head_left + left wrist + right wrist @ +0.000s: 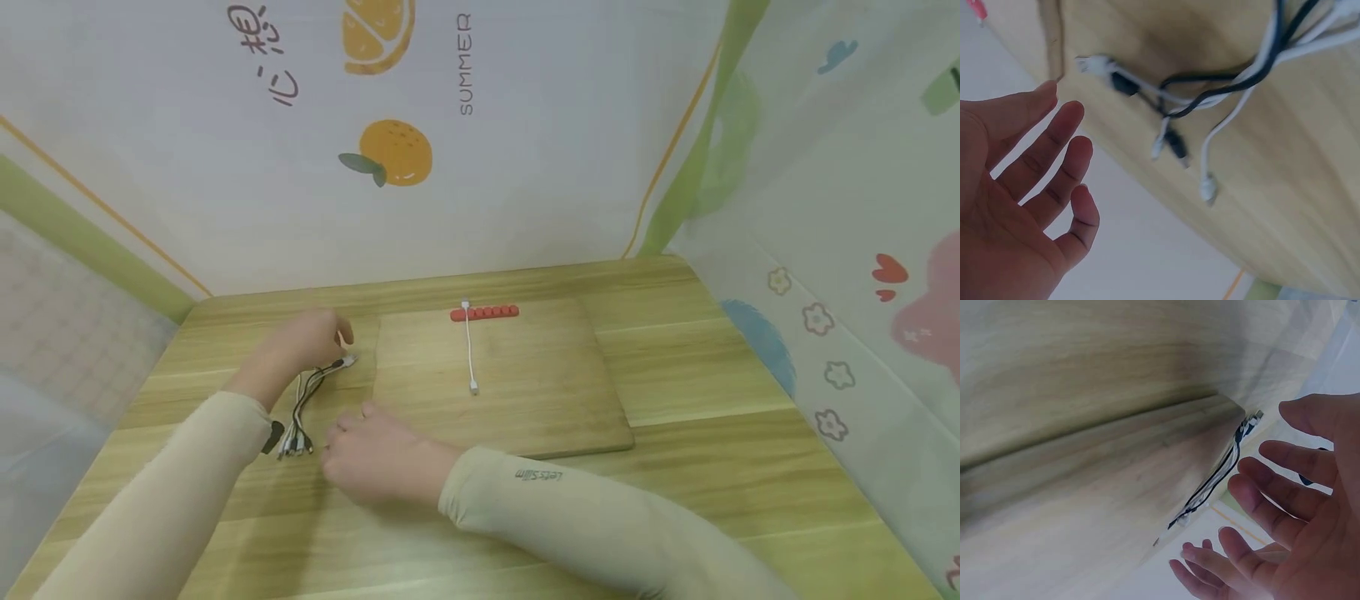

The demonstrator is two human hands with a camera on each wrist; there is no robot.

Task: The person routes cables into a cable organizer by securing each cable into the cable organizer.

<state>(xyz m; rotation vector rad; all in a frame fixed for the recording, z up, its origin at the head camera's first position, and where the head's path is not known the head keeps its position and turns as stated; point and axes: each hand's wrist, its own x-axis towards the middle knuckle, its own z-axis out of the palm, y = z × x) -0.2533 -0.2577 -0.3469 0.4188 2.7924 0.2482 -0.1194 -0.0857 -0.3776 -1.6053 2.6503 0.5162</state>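
Observation:
A bundle of black and white USB cables lies on the table, left of the wooden board. My left hand is over the far end of the bundle; in the left wrist view its loosely bent fingers hold nothing. Near the bundle's close end is my right hand, fingers relaxed and apart in the right wrist view, with nothing in the palm. On the board, a short white USB cable runs toward me from a red cable-holder strip, its far plug at the strip's left part.
The wooden board lies in the middle of the wood-grain table, its raised near edge facing me. Printed cloth hangs behind the table and on both sides. Light sleeves cover both forearms.

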